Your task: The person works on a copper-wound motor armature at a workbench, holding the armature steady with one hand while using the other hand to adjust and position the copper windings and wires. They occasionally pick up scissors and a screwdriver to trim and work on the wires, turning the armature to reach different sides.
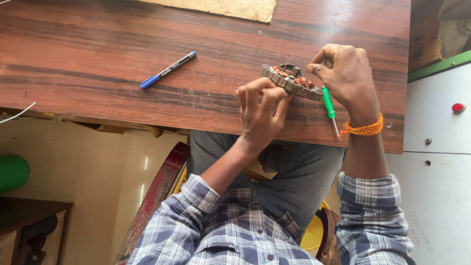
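Round metal stator with copper windings, held tilted at the wooden table's near edge.

Left hand pinches its rim; right hand grips it, fingers curled, also holding a green screwdriver. Blue-capped marker lies well apart; cardboard sheet beyond.

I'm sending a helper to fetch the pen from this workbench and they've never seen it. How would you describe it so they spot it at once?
Start at the reddish-brown wooden table. Left of the person's two hands and the round metal motor part they hold, a pen lies alone on the bare wood. It has a dark barrel and a blue cap, unlike the green-handled screwdriver sticking out below the right hand.
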